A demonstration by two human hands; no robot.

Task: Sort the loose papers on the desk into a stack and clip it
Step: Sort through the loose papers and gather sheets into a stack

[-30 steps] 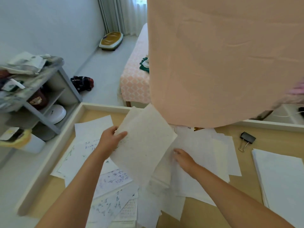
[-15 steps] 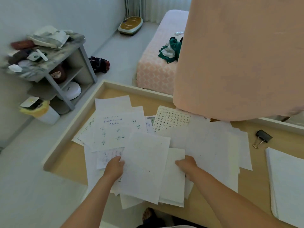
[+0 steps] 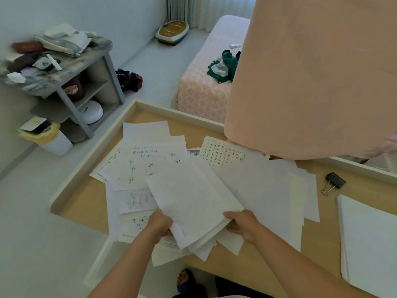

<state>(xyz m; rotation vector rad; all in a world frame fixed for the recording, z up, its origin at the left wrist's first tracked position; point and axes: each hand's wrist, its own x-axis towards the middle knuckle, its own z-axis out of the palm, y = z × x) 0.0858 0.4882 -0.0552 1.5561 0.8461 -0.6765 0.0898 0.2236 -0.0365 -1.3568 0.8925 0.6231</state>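
Note:
A small bundle of white sheets (image 3: 193, 203) is lifted just above the desk, tilted to the left. My left hand (image 3: 160, 224) grips its near left corner and my right hand (image 3: 241, 224) grips its near right edge. Under and around it, loose papers (image 3: 146, 160) lie spread over the wooden desk (image 3: 79, 203), several with handwriting and one with a grid of characters (image 3: 223, 154). A black binder clip (image 3: 335, 181) lies on the desk to the right. A neat white stack (image 3: 369, 241) sits at the far right.
A large peach cloth (image 3: 311, 72) hangs over the desk's back right and hides part of it. Left of the desk stand a grey shelf unit (image 3: 71, 82) with clutter and a small bin (image 3: 47, 136). A bed (image 3: 206, 87) lies behind the desk.
The sheet my left hand held up has come down onto the pile. Both hands moved to the near edge and now hold a bundle of sheets together. The camera tilted down.

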